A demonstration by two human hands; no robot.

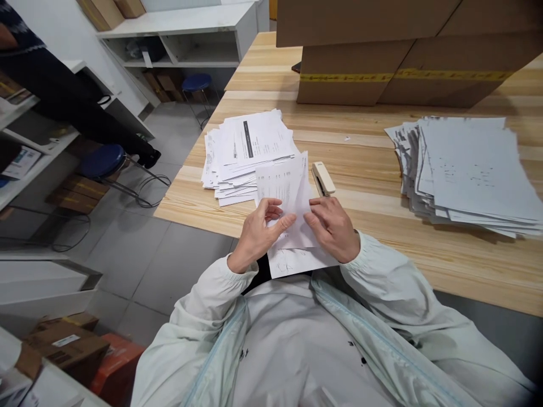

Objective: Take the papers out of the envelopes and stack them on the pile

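Both of my hands hold a small sheaf of printed white papers [285,186] over the near edge of the wooden table [382,237]. My left hand [258,233] grips the sheets from the left, thumb and fingers pinched on them. From the right, my right hand [333,226] pinches the same sheets. The papers' lower part hangs toward my chest. A beige stapler [323,178] lies on the table just beyond my right hand.
A spread stack of printed papers [241,155] lies left of the stapler, and a larger stack [470,169] sits to the right. Cardboard boxes [382,51] stand at the back. Blue stools [102,161], shelves and a person's dark-clothed legs [76,107] are at left.
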